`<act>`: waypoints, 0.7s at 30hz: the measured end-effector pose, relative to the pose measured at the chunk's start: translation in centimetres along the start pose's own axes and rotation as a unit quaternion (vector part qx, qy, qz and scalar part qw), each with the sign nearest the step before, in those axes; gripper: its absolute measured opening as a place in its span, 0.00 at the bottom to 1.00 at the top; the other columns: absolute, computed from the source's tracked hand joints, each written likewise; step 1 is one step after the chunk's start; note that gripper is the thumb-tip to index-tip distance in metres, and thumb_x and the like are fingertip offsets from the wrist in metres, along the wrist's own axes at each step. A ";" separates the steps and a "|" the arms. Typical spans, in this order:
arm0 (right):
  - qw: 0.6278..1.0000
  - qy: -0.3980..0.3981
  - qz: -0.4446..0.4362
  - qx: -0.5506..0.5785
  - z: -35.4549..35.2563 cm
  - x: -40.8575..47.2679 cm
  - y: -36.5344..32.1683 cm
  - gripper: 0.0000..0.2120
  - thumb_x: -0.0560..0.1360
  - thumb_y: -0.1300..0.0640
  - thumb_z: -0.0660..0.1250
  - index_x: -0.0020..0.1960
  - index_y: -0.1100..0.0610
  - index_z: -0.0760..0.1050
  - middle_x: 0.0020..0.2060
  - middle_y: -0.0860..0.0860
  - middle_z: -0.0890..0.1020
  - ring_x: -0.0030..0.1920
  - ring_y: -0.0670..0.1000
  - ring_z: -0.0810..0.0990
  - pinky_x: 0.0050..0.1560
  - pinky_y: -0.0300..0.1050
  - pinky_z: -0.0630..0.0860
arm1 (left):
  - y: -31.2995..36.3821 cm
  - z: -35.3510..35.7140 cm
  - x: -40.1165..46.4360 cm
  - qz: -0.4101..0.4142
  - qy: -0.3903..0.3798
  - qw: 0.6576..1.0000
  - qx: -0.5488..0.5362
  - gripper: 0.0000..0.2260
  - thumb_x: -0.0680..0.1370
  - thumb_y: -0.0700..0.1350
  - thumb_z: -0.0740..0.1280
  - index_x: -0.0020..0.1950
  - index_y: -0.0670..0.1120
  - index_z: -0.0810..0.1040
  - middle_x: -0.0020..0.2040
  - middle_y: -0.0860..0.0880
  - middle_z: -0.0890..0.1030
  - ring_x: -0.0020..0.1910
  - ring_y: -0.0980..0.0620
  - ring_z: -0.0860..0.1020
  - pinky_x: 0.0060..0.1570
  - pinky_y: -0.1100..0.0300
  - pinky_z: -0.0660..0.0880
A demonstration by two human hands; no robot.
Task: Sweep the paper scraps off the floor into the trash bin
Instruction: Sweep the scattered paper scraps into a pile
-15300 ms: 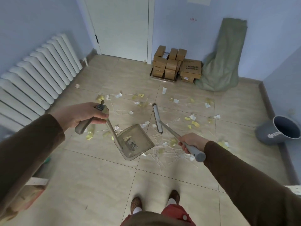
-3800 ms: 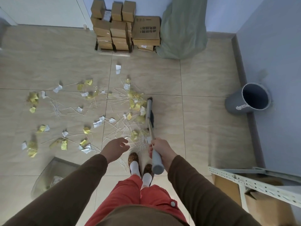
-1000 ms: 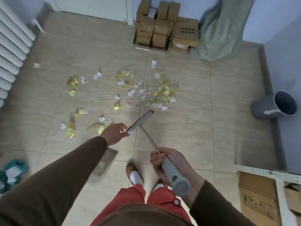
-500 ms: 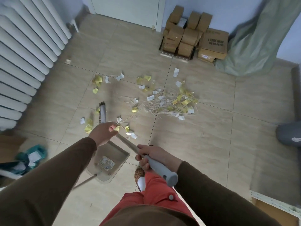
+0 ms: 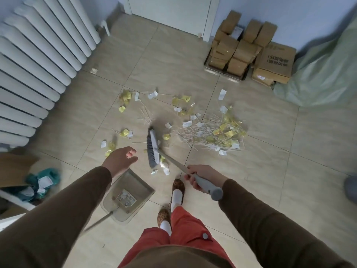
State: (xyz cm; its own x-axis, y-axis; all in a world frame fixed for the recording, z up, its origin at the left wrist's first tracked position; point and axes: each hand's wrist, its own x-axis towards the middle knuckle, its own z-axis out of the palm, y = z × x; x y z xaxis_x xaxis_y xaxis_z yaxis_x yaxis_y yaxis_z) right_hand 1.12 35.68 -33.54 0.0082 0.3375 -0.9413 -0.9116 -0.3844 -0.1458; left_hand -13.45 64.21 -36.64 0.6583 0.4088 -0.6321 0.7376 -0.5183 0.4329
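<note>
1. Right hand (image 5: 201, 176) grips the grey handle of the broom (image 5: 153, 149); broom head is on the tile floor (image 5: 251, 171), bristles facing left.
2. Left hand (image 5: 120, 159) hangs above the floor, fingers loose, holding nothing, just left of the broom head.
3. Dustpan (image 5: 128, 196) lies flat on the floor below the left hand, a label inside it.
4. Paper scraps (image 5: 216, 130), yellow and white, piled with thin sticks right of the broom head; more scraps scattered to the left.
5. Radiator (image 5: 38, 60) far left; cardboard boxes (image 5: 249, 49) at the back wall.
</note>
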 end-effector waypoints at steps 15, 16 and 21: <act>0.997 -0.030 -0.004 -0.066 0.1 -5.9 1.4 0.19 0.81 0.65 0.55 0.71 0.57 0.68 0.36 0.55 0.76 0.22 0.45 0.71 0.20 0.35 0.68 | 4.5 1.3 3.1 0.018 -0.031 0.999 0.007 0.16 0.79 0.49 0.68 0.65 0.47 0.77 0.61 0.46 0.81 0.59 0.47 0.79 0.61 0.52 0.74; 0.997 -0.037 0.008 -0.072 0.4 -5.4 1.0 0.19 0.82 0.65 0.54 0.73 0.59 0.64 0.36 0.55 0.75 0.21 0.45 0.71 0.20 0.34 0.68 | 4.5 1.2 3.2 0.020 -0.031 0.999 0.008 0.16 0.79 0.49 0.68 0.66 0.47 0.77 0.61 0.46 0.81 0.59 0.47 0.78 0.61 0.52 0.74; 0.991 0.025 0.027 -0.132 -1.3 -3.7 -0.3 0.15 0.82 0.63 0.56 0.68 0.57 0.70 0.39 0.56 0.77 0.23 0.44 0.72 0.22 0.34 0.71 | 3.7 0.5 3.7 0.024 -0.038 0.999 0.009 0.15 0.80 0.49 0.67 0.65 0.47 0.77 0.61 0.46 0.81 0.59 0.48 0.78 0.62 0.52 0.73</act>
State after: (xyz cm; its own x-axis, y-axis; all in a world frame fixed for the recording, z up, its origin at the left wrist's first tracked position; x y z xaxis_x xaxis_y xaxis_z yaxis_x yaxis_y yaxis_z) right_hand 1.90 33.42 -30.43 -0.0120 0.2693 -0.9630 -0.7726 -0.6139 -0.1621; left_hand -8.37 63.37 -37.68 0.6782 0.3252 -0.6590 0.7025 -0.5499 0.4517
